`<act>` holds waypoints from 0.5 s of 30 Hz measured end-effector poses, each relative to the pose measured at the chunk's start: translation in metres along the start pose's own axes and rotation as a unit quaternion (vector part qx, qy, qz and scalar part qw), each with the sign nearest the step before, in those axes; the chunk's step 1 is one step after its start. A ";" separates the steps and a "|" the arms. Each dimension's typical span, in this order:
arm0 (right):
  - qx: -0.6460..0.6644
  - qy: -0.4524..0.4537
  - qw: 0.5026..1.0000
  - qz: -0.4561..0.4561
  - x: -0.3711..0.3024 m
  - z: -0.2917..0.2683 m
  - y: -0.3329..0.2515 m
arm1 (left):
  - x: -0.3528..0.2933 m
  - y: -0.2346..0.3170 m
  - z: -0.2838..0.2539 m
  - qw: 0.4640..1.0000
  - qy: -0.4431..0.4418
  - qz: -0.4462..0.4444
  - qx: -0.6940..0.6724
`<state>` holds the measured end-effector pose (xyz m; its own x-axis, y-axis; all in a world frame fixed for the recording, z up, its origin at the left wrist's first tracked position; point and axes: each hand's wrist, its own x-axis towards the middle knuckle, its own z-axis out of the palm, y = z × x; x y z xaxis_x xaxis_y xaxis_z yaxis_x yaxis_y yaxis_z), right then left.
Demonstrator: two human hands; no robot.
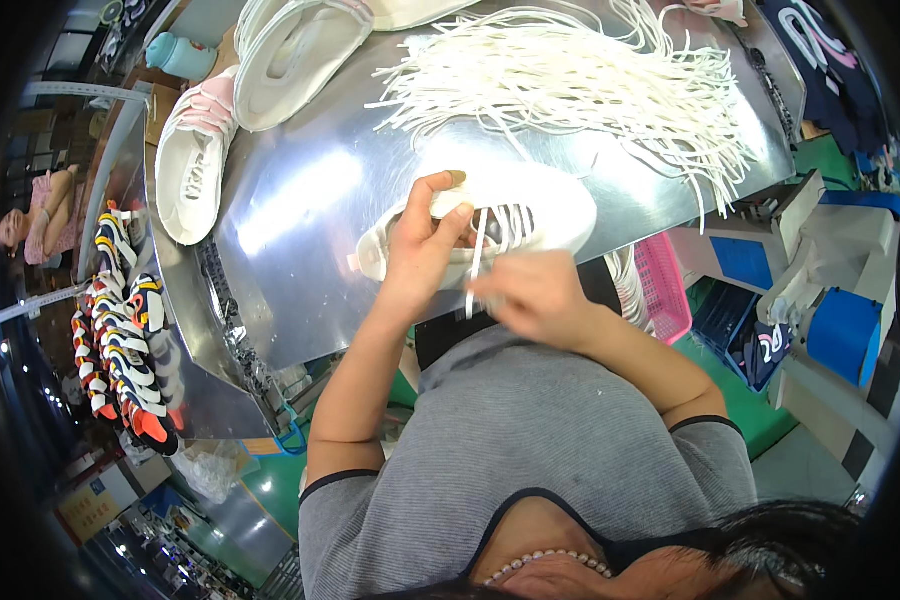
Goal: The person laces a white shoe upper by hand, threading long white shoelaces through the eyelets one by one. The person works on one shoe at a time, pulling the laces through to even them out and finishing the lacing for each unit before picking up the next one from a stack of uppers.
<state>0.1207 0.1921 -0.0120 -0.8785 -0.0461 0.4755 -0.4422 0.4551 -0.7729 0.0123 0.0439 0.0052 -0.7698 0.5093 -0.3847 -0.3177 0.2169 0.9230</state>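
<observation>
A white sneaker [565,215] lies on its side on the metal table near my body, its toe to the right. My left hand [425,240] grips it at the opening, thumb and forefinger bent over the upper by the tongue. A white shoelace [477,250] runs through several eyelets, and a loose length hangs toward me. My right hand [535,297], blurred by motion, is closed with its fingertips at that loose lace. Beyond the sneaker lies a large heap of white shoelaces [580,75].
More white shoes [195,165] stand at the table's far left. A shiny metal table [290,240] lies under the work. Several colourful sneakers [130,350] sit on a rack at left. A pink basket [668,285] is right of my body. Another person [45,215] is at far left.
</observation>
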 end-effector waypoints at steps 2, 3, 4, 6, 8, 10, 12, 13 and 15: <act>0.019 -0.019 0.996 0.091 -0.001 -0.004 0.007 | -0.004 0.007 -0.001 0.996 0.010 0.040 0.076; 0.038 -0.016 0.993 0.113 -0.005 -0.007 0.006 | -0.009 0.011 -0.002 0.992 0.016 0.059 0.114; 0.060 -0.012 0.989 0.138 -0.012 -0.010 0.006 | -0.017 0.013 -0.003 0.978 0.029 0.103 0.182; 0.164 0.042 0.936 0.310 -0.030 -0.017 0.002 | -0.040 0.011 -0.008 0.932 0.042 0.185 0.309; 0.198 0.048 0.906 0.372 -0.037 -0.017 0.006 | -0.059 0.005 -0.014 0.903 0.062 0.222 0.363; 0.143 0.012 0.925 0.353 -0.025 -0.006 0.004 | -0.067 -0.009 -0.014 0.879 0.080 0.257 0.393; 0.152 0.023 0.924 0.351 -0.013 0.007 0.000 | -0.060 -0.009 -0.007 0.874 0.066 0.240 0.418; 0.186 0.052 0.912 0.361 -0.011 0.012 0.002 | -0.058 -0.009 -0.007 0.876 0.072 0.239 0.413; 0.227 0.084 0.892 0.382 -0.008 0.012 0.000 | -0.057 -0.007 -0.006 0.893 0.078 0.210 0.391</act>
<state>0.1258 0.1815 -0.0209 -0.9323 0.2745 -0.2356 0.2125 -0.1116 -0.9708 0.0551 0.0085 0.0203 -0.8173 0.5735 0.0566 0.4537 0.5797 0.6768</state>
